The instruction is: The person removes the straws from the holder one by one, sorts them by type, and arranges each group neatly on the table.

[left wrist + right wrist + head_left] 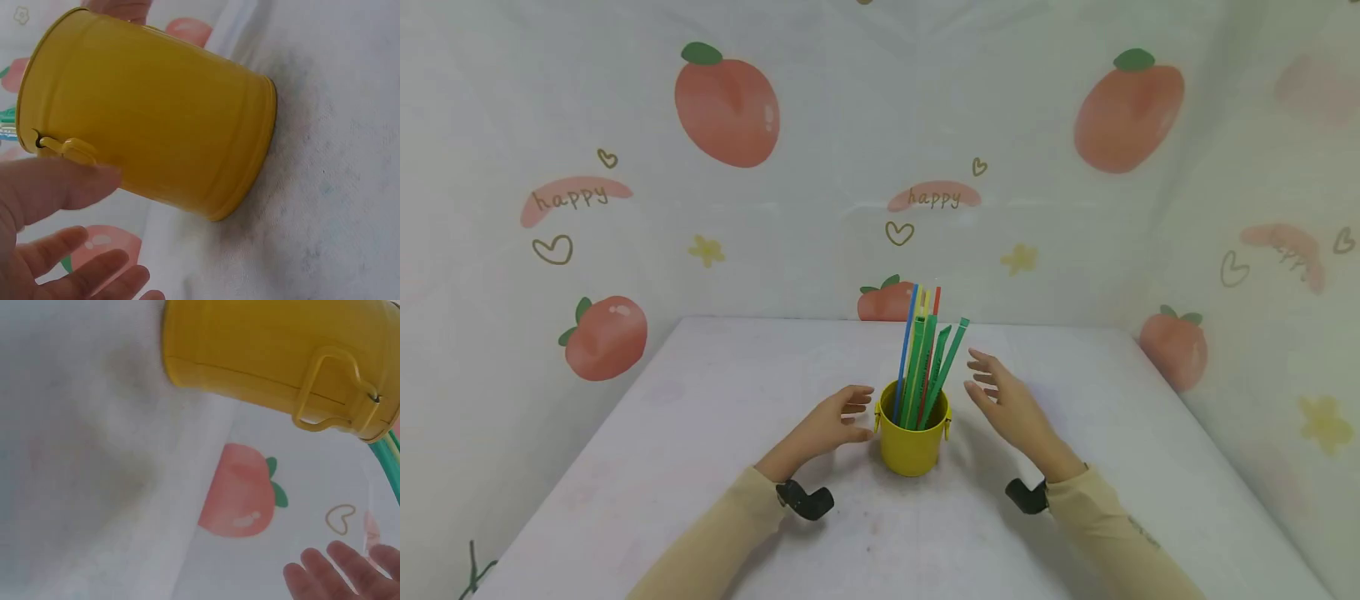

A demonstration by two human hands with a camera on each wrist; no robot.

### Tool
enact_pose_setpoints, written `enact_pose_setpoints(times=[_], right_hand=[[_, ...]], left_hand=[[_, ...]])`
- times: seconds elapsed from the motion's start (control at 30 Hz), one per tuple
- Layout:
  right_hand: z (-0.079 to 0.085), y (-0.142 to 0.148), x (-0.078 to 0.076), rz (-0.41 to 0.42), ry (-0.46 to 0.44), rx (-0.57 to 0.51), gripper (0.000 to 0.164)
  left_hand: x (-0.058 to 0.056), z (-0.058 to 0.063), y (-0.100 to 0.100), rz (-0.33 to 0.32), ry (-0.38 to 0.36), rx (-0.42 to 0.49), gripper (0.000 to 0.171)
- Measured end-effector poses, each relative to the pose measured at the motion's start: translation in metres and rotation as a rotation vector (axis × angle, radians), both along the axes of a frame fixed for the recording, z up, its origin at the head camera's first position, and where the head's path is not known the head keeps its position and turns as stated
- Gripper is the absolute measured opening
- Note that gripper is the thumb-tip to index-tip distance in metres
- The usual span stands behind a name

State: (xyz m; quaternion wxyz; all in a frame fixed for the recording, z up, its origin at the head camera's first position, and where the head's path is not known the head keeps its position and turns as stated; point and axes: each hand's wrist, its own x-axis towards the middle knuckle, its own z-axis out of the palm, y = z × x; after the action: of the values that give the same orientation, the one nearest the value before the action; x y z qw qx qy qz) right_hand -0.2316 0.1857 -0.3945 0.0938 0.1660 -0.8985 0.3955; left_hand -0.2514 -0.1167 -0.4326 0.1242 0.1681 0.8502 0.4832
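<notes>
A small yellow metal bucket (911, 454) with a wire handle loop on each side stands upright on the table. In it lean several thin sticks (917, 367): green paper-wrapped ones with printing, plus slim blue, yellow and red ones, their tops fanning out above the rim. My left hand (838, 421) is just left of the bucket, thumb and fingers spread apart toward its side handle (69, 150). To the right, my right hand (1003, 404) hovers with relaxed fingers beside the sticks, holding nothing. In the right wrist view its fingers (350, 572) are apart from the bucket (269, 347).
The table (760, 358) has a pale white cover. Behind it hangs a white cloth (827, 100) printed with red fruit, hearts and the word happy, which continues along the right side. A black wrist camera mount (805, 500) sits at the left cuff.
</notes>
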Motion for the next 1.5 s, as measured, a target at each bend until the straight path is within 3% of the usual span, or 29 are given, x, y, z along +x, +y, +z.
enact_pose_setpoints(times=[0.3, 0.57, 0.77, 1.13, 1.5], right_hand=[[0.011, -0.005, -0.010, 0.045, -0.072, -0.209, 0.066], [0.012, -0.010, -0.019, 0.156, -0.196, -0.565, 0.064], [0.009, -0.013, -0.024, 0.174, -0.302, -0.768, 0.062], [0.008, -0.020, -0.027, 0.094, -0.356, -0.863, 0.053], [0.007, -0.023, -0.027, 0.096, -0.370, -0.886, 0.041]], left_hand=[[0.002, 0.000, -0.003, -0.125, -0.139, 0.179, 0.087], [0.004, -0.006, 0.000, -0.165, -0.171, 0.223, 0.087], [0.004, -0.010, 0.002, -0.171, -0.177, 0.263, 0.085], [0.002, -0.013, 0.006, -0.140, -0.195, 0.268, 0.088], [0.004, -0.015, 0.010, -0.117, -0.214, 0.278, 0.085]])
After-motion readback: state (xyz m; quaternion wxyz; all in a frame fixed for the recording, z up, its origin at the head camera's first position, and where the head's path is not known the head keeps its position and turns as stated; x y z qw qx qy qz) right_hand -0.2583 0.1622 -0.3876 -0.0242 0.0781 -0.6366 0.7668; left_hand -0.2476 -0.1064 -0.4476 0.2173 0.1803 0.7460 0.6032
